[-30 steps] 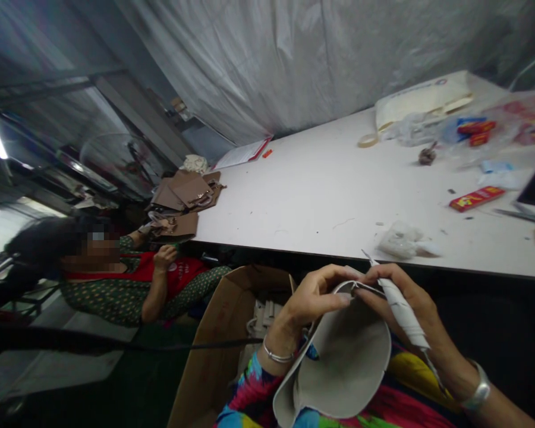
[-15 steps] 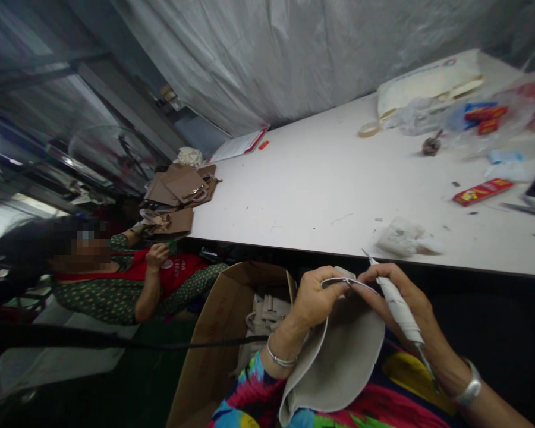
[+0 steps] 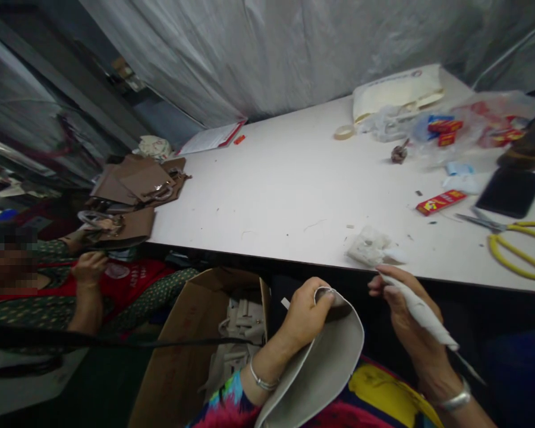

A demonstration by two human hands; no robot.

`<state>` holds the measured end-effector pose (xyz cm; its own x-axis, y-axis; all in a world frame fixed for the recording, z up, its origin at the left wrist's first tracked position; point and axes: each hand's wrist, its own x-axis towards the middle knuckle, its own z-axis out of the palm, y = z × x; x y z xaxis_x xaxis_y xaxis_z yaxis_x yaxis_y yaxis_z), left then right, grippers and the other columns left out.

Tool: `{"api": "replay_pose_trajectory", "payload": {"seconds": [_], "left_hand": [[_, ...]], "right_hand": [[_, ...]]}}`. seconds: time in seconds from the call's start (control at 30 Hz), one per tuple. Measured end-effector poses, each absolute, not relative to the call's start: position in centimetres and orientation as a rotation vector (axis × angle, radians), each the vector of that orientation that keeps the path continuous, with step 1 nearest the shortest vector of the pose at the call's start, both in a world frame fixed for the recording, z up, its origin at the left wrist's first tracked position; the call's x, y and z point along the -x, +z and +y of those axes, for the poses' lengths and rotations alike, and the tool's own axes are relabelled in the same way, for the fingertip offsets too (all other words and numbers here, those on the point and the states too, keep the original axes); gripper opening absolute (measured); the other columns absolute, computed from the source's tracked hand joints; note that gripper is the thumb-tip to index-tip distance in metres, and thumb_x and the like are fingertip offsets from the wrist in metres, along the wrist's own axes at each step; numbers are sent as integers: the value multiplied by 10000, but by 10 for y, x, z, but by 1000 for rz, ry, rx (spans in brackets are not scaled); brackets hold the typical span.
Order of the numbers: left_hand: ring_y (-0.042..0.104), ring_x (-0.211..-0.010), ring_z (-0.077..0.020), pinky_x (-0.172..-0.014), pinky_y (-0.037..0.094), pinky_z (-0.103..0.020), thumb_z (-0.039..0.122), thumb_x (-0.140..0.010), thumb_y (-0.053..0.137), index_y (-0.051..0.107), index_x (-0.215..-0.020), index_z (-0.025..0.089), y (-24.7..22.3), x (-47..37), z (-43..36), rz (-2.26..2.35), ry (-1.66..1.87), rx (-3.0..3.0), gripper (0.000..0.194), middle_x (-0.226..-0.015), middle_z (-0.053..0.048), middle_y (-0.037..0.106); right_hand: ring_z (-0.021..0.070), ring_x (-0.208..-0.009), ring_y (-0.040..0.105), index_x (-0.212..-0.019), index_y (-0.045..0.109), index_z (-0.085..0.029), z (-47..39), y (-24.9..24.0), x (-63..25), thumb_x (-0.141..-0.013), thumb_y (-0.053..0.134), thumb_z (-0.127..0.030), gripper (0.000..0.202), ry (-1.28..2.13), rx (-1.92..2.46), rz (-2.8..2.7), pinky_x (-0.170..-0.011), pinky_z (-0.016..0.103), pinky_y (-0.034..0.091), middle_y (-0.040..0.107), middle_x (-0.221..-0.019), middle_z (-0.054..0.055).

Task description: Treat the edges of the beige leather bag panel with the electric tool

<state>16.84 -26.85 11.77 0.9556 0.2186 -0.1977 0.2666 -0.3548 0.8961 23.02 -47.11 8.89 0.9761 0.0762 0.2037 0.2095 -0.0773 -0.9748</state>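
My left hand (image 3: 307,315) pinches the upper rim of a light grey bag (image 3: 334,364), which hangs mouth open in front of my body. A pale strip pokes out beside that hand. Apart from the bag, to its right, my right hand (image 3: 408,333) is closed around a slim tool wrapped in white (image 3: 422,312). A thin metal shaft sticks out of the tool's lower end; its upper tip is by my fingers and hard to make out. Just beyond, on the table's front edge, lies a small clear plastic bag (image 3: 368,245).
The white table (image 3: 267,190) carries yellow-handled scissors (image 3: 519,246), a black phone (image 3: 510,191), a red box (image 3: 441,202) and a tape roll (image 3: 344,132). At left, a co-worker in a red apron (image 3: 120,279) sits by brown bags (image 3: 134,184). A carton (image 3: 178,351) holds light bags.
My right hand with the wrapped tool has moved away from the bag's rim to the right. My left hand keeps its hold. The view has swung right, bringing the scissors and phone fully in.
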Motion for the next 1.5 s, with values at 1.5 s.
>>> {"api": "replay_pose_trajectory", "payload": {"seconds": [1.5], "left_hand": [[670,-886,-173,-811,512,-263,262,-808,832,796,-858,192,86,-186,-296,364,-200,-1800,93,-915,-43,755]], "right_hand": [[142,-659,638,-906,739,-222,-492,85,-251,-990,683,-475,272,113,1697,-267,-588,212,530,685,-762,11]]}}
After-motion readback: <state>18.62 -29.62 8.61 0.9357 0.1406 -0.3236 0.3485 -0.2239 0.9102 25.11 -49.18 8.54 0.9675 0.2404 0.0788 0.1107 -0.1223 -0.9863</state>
